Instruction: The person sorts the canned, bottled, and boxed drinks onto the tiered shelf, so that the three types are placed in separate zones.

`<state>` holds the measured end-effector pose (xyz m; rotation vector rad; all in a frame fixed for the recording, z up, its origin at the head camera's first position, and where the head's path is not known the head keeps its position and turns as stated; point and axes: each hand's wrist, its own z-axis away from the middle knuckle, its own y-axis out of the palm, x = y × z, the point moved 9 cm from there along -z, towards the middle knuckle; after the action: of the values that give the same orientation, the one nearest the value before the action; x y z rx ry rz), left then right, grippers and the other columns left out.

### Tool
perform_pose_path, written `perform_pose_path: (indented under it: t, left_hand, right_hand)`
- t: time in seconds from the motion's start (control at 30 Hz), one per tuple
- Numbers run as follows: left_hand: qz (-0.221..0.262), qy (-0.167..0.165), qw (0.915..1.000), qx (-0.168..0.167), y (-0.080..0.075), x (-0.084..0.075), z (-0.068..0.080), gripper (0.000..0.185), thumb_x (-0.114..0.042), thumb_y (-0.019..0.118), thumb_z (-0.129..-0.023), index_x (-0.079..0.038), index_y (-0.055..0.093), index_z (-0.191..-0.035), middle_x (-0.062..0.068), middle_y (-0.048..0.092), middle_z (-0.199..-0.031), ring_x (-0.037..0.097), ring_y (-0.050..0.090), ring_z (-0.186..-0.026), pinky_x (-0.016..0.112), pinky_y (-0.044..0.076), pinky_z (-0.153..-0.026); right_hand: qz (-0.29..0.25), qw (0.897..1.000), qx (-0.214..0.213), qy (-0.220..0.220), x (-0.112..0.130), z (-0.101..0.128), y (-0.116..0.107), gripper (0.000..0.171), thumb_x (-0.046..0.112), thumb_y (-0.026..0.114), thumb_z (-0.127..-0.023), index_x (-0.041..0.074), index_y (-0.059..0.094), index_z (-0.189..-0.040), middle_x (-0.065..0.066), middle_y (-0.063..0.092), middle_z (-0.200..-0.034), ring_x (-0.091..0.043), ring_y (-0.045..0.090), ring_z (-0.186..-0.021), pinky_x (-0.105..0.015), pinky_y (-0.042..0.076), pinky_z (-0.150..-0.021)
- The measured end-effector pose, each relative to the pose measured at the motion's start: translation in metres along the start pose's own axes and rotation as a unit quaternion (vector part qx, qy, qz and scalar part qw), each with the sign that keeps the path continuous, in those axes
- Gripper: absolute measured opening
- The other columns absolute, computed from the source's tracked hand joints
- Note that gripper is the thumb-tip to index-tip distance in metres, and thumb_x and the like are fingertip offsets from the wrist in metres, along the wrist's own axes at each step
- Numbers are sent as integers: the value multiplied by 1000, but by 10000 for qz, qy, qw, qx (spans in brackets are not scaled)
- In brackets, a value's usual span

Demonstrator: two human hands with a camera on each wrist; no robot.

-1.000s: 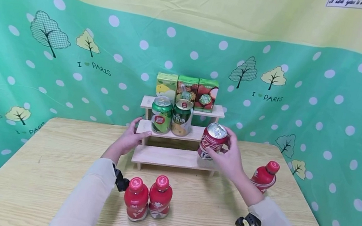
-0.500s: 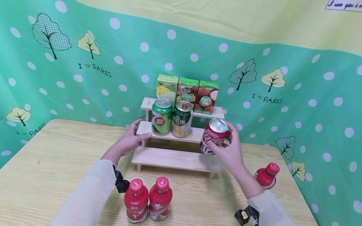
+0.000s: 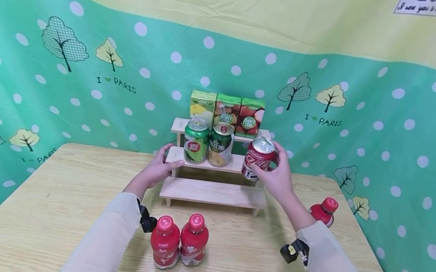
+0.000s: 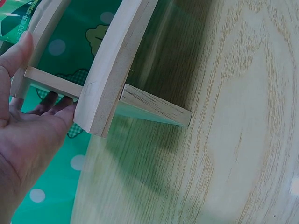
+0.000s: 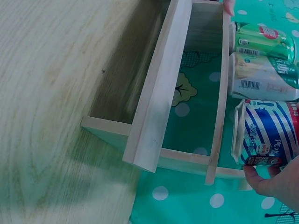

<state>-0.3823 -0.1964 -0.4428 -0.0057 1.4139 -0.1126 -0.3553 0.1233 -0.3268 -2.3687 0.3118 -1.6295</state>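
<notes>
A three-step wooden shelf (image 3: 212,192) stands on the table. My left hand (image 3: 157,167) grips its left end, the thumb by the middle step and the fingers around the side bar (image 4: 53,83). My right hand (image 3: 278,178) holds a dark red soda can (image 3: 258,159) upright at the right end of the middle step. In the right wrist view, the can's base (image 5: 238,133) appears close to the step; whether it touches is unclear. On the same step stand a green can (image 3: 196,142) and a green-and-gold can (image 3: 220,145), side by side.
Three juice boxes (image 3: 227,110) line the top step. Two red bottles (image 3: 165,243) stand together on the table in front of the shelf. Another red bottle (image 3: 324,211) is at the right, partly behind the right forearm. A patterned cloth (image 3: 150,46) hangs behind.
My right hand has lifted the red can slightly from in front of the middle step to its right end. The left hand has stayed at the shelf's left side.
</notes>
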Motion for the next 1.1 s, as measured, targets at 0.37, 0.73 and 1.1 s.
perform_pose_path:
  t: [0.37,0.73,1.1]
  left_hand:
    - [10,-55,10000,-17,0,2,0,87,-22,63,-89,-31,1,-149,23,20,-149,37,34,-133,51,28,-112]
    - [-28,-32,10000,-12,0,1,1,86,-23,62,-90,-31,1,-149,24,18,-150,38,32,-135,51,27,-112]
    - [-65,-84,9999,-46,0,2,1,85,-25,62,-90,-31,2,-149,21,19,-151,37,30,-136,52,27,-112]
  right_hand:
    - [66,10000,-27,30,0,-13,3,83,14,74,-79,16,24,-146,-14,38,-141,-32,41,-128,-48,43,-102]
    - [-32,9999,-48,100,1,-24,10,83,14,73,-80,15,23,-146,-14,38,-142,-32,40,-129,-48,40,-105]
    - [-12,9999,27,133,-9,-33,20,81,11,75,-77,19,30,-143,-14,41,-140,-34,42,-127,-49,41,-103]
